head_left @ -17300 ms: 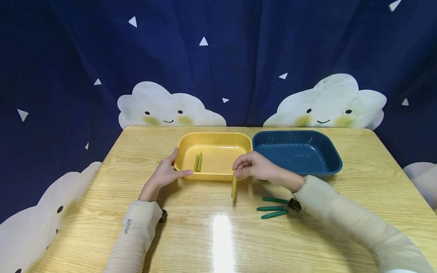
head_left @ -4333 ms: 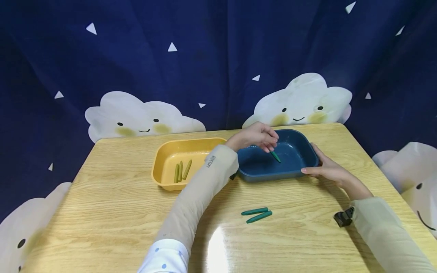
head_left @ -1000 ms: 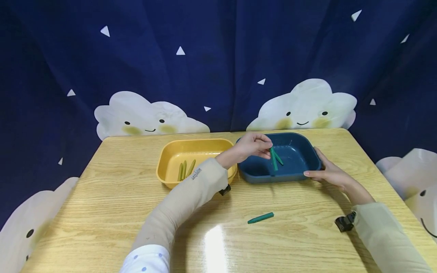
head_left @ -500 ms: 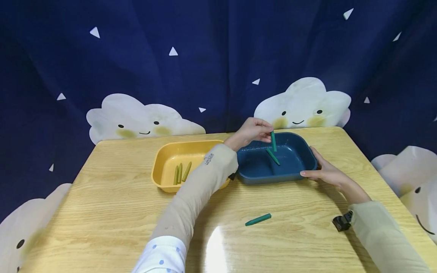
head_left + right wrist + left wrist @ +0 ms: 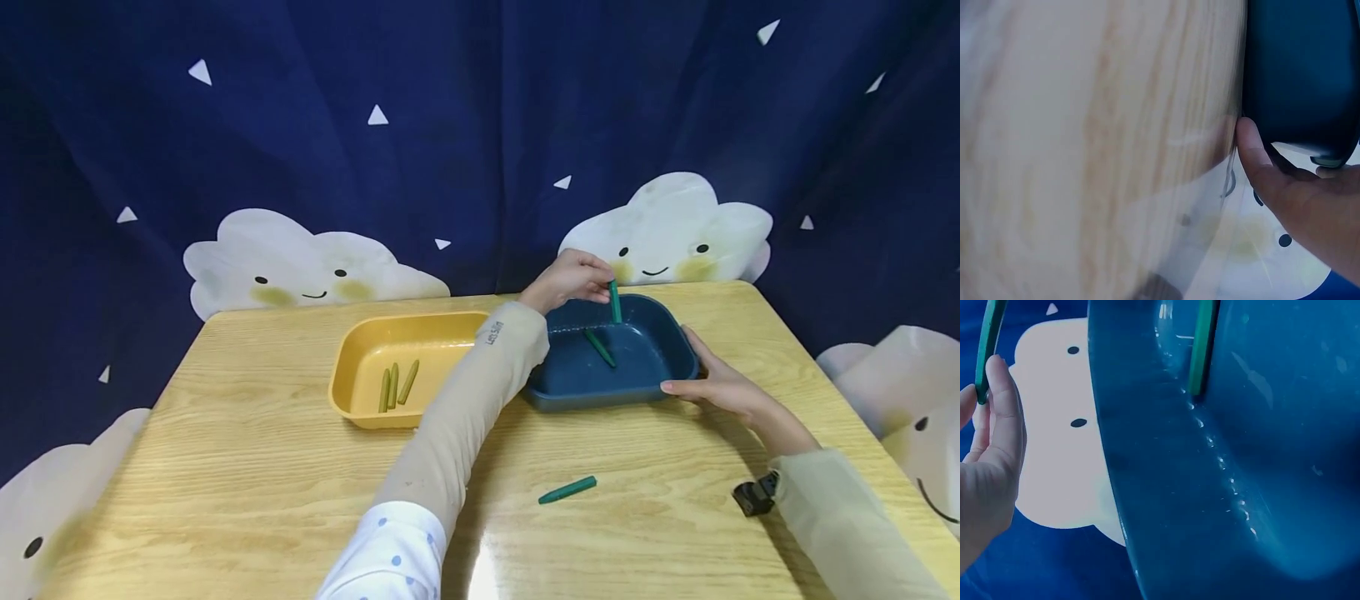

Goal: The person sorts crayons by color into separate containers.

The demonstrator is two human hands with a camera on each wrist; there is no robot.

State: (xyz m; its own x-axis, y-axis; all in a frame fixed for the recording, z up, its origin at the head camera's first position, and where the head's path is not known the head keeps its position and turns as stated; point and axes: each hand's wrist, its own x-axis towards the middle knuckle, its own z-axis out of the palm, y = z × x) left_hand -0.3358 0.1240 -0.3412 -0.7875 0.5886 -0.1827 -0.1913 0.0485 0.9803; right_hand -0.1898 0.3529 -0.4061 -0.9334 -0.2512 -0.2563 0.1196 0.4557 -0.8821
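My left hand [image 5: 573,277] pinches a green crayon [image 5: 616,302] by its upper end, over the back of the blue bin [image 5: 600,392]. In the left wrist view this crayon [image 5: 989,350] hangs between thumb and fingertips. A second green crayon [image 5: 599,347] lies on the bin's floor. With the thumb at the front and the fingers round the side, my right hand [image 5: 726,385] grips the bin's right end; the right wrist view shows the thumb [image 5: 1254,140] against the wall. Another green crayon [image 5: 567,490] lies on the table in front.
To the left stands a yellow bin [image 5: 360,419], partly covered by my left sleeve [image 5: 472,392], with three yellow crayons [image 5: 393,386] inside. Both bins sit toward the back of the wooden table [image 5: 247,467], before a dark blue cloud-print curtain [image 5: 450,167].
Earlier my right hand held a yellow crayon and my left the yellow bin. Since 4.3 s ago, my left hand has picked up another green crayon; it has just shifted right over the blue bin.
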